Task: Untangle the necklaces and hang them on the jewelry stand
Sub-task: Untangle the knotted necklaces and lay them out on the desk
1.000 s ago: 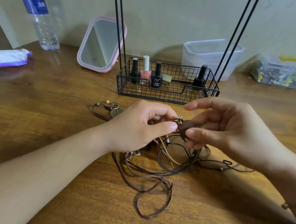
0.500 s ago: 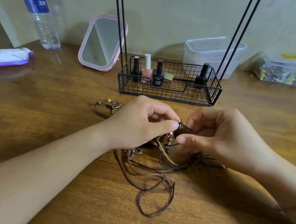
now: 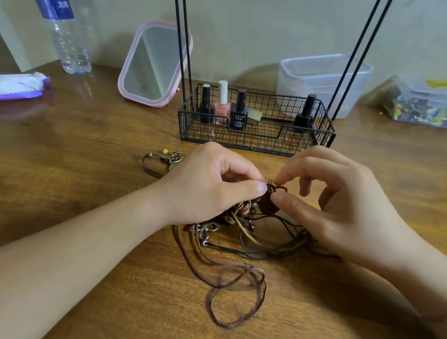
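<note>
A tangle of brown and black cord necklaces (image 3: 238,256) lies on the wooden table (image 3: 77,181), with loops trailing toward me. A dark brown round pendant (image 3: 268,207) is lifted above the tangle. My left hand (image 3: 209,187) pinches the pendant's top between thumb and fingers. My right hand (image 3: 342,206) pinches the same pendant from the right with thumb and forefinger. Another beaded piece (image 3: 164,159) lies left of my left hand. The jewelry stand (image 3: 256,134) is a black wire basket with tall black rods, just behind my hands; its top is out of view.
Several nail polish bottles (image 3: 222,105) stand in the wire basket. A pink mirror (image 3: 153,65), a water bottle (image 3: 59,16) and a purple-edged packet (image 3: 7,86) are at the back left. Clear plastic containers (image 3: 320,77) stand at the back right.
My right hand has shifted its hold on the pendant, now pinching with thumb and forefinger while the other fingers spread. The cords under it have bunched toward the middle. My left hand keeps its grip.
</note>
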Tool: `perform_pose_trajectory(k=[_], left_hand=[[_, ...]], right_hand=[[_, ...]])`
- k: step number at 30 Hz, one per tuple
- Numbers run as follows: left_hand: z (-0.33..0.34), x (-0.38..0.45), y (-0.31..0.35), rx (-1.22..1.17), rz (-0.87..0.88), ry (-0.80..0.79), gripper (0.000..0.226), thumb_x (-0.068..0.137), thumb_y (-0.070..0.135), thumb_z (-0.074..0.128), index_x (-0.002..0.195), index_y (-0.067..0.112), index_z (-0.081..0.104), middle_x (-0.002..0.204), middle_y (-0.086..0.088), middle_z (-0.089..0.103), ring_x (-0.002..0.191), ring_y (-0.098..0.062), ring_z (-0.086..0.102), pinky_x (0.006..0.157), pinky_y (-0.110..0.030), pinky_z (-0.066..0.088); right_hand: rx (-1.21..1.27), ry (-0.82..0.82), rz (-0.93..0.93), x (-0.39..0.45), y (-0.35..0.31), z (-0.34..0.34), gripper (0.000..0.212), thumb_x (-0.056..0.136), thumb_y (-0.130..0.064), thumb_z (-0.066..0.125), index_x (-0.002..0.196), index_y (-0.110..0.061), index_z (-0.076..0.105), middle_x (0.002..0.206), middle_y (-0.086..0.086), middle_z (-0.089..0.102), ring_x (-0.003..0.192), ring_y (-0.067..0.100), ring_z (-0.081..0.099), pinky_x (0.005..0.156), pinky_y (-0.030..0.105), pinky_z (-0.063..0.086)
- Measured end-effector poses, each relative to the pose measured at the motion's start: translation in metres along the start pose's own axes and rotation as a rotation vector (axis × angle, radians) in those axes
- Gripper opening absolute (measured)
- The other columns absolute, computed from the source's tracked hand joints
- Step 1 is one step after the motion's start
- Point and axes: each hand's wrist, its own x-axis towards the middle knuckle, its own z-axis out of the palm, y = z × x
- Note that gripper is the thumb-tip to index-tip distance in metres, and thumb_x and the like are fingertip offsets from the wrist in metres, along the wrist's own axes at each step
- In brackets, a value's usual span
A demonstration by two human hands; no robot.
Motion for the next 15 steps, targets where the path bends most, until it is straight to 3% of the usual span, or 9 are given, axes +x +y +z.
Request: perform_pose_trajectory(k=[4, 9, 11, 13, 15], left_hand=[[-0.0006, -0.0001, -0.0007, 0.006, 0.007, 0.008, 0.018, 0.088, 0.025, 0.064, 0.088, 0.016, 0.08, 0.073, 0.007, 0.073, 0.072, -0.013, 0.067, 0.069, -0.038, 0.055], [-0.0002, -0.0005, -0.0014, 0.047, 0.027, -0.009, 0.018, 0.091, 0.024, 0.066, 0.086, 0.014, 0.08, 0.075, 0.0, 0.074, 0.072, -0.018, 0.067, 0.067, -0.042, 0.053], [0.0005, -0.0008, -0.0002, 0.052, 0.041, -0.05, 0.031, 0.093, 0.026, 0.061, 0.071, 0.01, 0.074, 0.062, -0.001, 0.064, 0.061, -0.016, 0.059, 0.058, -0.039, 0.046], [0.0021, -0.0003, 0.0015, 0.019, 0.031, -0.069, 0.045, 0.096, 0.026, 0.056, 0.055, 0.008, 0.056, 0.053, -0.002, 0.045, 0.052, -0.012, 0.042, 0.054, -0.031, 0.035], [0.0029, 0.001, 0.0018, -0.024, 0.007, -0.065, 0.048, 0.097, 0.027, 0.053, 0.052, 0.008, 0.051, 0.051, -0.003, 0.043, 0.051, -0.016, 0.041, 0.055, -0.03, 0.034]], right_hand=[[0.015, 0.083, 0.001, -0.0008, 0.0008, 0.0059, 0.009, 0.08, -0.034, 0.075, 0.089, -0.03, 0.075, 0.093, -0.014, 0.061, 0.072, 0.018, 0.058, 0.06, 0.016, 0.041], [-0.131, 0.122, -0.084, -0.0006, 0.0013, 0.0064, 0.012, 0.085, -0.04, 0.07, 0.088, -0.031, 0.077, 0.095, -0.016, 0.06, 0.07, 0.011, 0.056, 0.056, 0.036, 0.049], [-0.18, 0.14, -0.112, -0.0002, 0.0003, 0.0078, 0.011, 0.084, -0.038, 0.07, 0.087, -0.03, 0.077, 0.096, -0.014, 0.062, 0.073, 0.009, 0.057, 0.056, 0.038, 0.052], [-0.222, 0.166, -0.136, -0.0003, -0.0014, 0.0089, 0.008, 0.082, -0.033, 0.071, 0.085, -0.029, 0.077, 0.097, -0.011, 0.064, 0.076, 0.012, 0.06, 0.055, 0.038, 0.053], [-0.278, 0.191, -0.179, -0.0005, -0.0036, 0.0093, 0.006, 0.082, -0.03, 0.072, 0.083, -0.027, 0.077, 0.097, -0.007, 0.066, 0.078, 0.015, 0.061, 0.053, 0.037, 0.053]])
